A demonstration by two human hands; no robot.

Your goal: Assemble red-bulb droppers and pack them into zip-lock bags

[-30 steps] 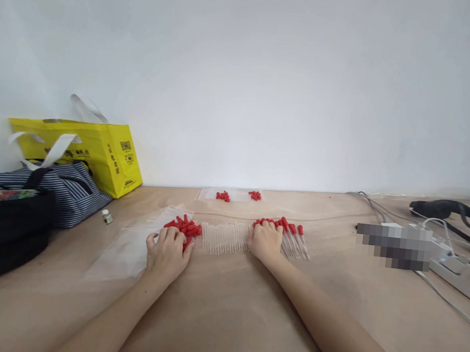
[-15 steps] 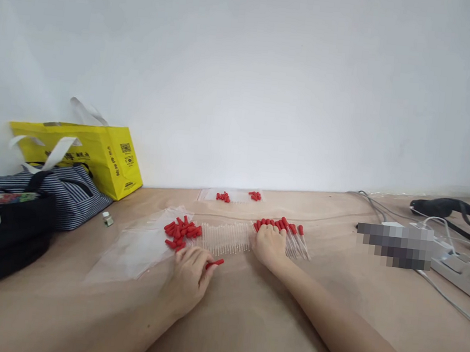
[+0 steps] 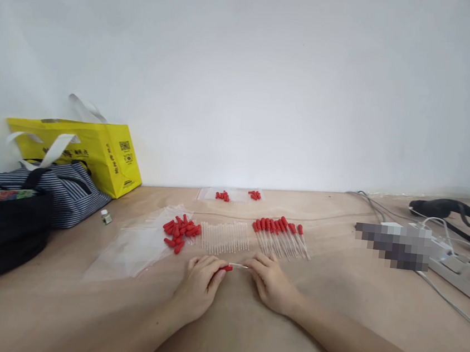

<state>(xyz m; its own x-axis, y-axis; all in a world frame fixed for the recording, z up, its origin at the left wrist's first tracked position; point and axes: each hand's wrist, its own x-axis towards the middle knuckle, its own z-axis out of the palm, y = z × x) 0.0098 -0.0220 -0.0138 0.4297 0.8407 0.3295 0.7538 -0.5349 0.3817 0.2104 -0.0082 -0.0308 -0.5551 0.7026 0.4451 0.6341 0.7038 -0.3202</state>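
Note:
Between finger and thumb, my left hand (image 3: 203, 280) pinches a red rubber dropper bulb (image 3: 226, 268). My right hand (image 3: 271, 280) grips a thin glass dropper tube (image 3: 238, 265), whose end meets or nearly meets the bulb's mouth; I cannot tell if it is inside. Beyond my left hand lies a pile of loose red bulbs (image 3: 179, 230) on clear plastic bags (image 3: 130, 250). A row of bare glass tubes (image 3: 225, 237) lies to the right of the pile. Behind my right hand rest several droppers with red bulbs on their tubes (image 3: 279, 235), side by side.
Near the wall lies a clear bag (image 3: 239, 195) with more red bulbs. At the left stand a yellow bag (image 3: 115, 158), a striped bag (image 3: 77, 193), a black bag (image 3: 5, 241) and a small bottle (image 3: 106, 217). A power strip (image 3: 466, 276), cables and a black strap (image 3: 441, 208) lie right.
My right hand has come back from the finished droppers, toward me and left, with a glass tube. My left hand has moved slightly right with the bulb, and the two pieces now line up.

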